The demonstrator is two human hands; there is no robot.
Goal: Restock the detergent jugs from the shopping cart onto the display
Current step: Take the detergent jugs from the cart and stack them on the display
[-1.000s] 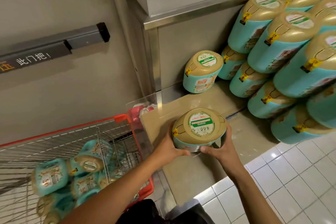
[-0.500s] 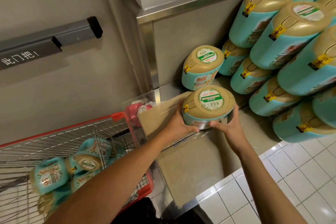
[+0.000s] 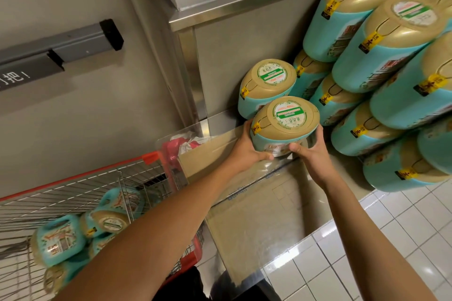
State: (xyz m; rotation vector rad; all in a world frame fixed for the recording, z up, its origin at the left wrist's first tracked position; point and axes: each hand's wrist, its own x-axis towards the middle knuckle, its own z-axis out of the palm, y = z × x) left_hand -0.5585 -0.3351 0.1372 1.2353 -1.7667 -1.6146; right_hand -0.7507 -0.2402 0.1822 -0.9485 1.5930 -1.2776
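Held jug [image 3: 285, 122] is seen from its gold cap end. Its lower body is hidden behind both hands, so can't tell if its base touches the display base [image 3: 256, 222]. It sits over the base's back-left part, just in front of a lone jug [image 3: 266, 83] at the back-left corner. Can't tell if the two touch.

Left hand [image 3: 247, 151] grips the jug's left side, thumb curled along the near face w/ the other fingers out of sight behind it. Right hand [image 3: 310, 154] grips the right side, thumb on the near face and fingers wrapped up the far side.

Stacked jugs [image 3: 381, 56] along the base's right edge are cut off by the frame at top & right; label print is too small to read. Shopping cart [image 3: 73, 190] is cut off at left, and the jugs inside [image 3: 61, 239] are blurred.

Base is covered w/ brown cardboard under clear tape. White tile floor [image 3: 391, 252] at right, grey wall w/ steel trim [image 3: 232, 7] behind. A door push bar [image 3: 61, 49] carries partly cropped lettering.
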